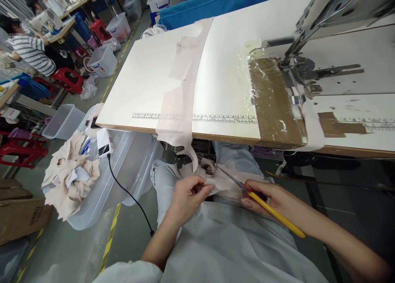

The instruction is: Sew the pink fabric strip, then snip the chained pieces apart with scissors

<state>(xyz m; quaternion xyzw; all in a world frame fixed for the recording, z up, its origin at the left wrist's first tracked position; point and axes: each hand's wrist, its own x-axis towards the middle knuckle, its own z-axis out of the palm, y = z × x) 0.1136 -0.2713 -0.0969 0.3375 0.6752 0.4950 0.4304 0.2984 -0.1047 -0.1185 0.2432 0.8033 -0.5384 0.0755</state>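
My left hand [188,194] pinches a small piece of pale pink fabric [220,180] that lies on my lap, below the table's front edge. My right hand [267,198] is closed on yellow-handled thread snips [271,211], whose metal blades point up-left onto the fabric. A long strip of the same pale fabric [182,89] hangs from the white sewing table [145,81] down toward my lap. The sewing machine [311,68] stands at the right on the table.
To my left on the floor, clear plastic bins [123,167] hold a heap of pink fabric pieces [69,176] and a white device with a black cable [104,145]. Red stools, more bins and a seated person in a striped top [32,52] are at the far left.
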